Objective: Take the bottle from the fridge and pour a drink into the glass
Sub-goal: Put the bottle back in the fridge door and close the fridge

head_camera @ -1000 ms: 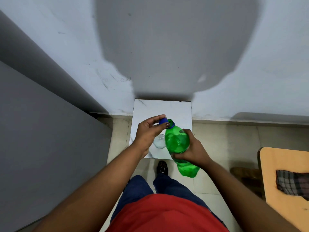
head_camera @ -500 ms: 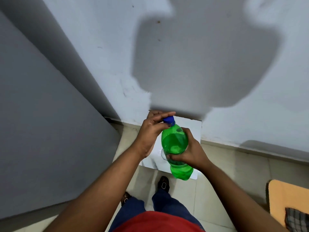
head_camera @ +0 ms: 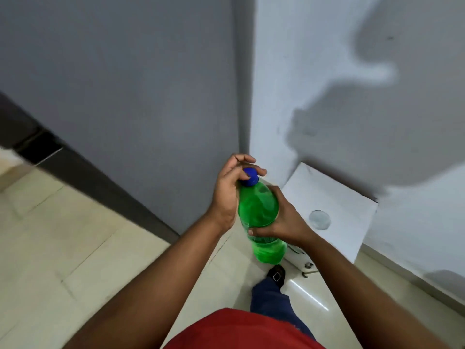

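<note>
We're bracing the bottle (head_camera: 259, 212) with right hand (head_camera: 284, 220) wrapped round its body so left hand (head_camera: 229, 192), fingers clamped on the cap (head_camera: 249, 177), can twist; glass (head_camera: 319, 219) waiting at 3 o'clock on table (head_camera: 347, 238)

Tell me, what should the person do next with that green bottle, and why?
Probably twist the blue cap off. The left hand has its fingers closed on the cap, the right hand holds the green bottle round its middle, and the cap looks seated on the neck. The glass stands apart on the white table, so nothing can pour yet.
</note>
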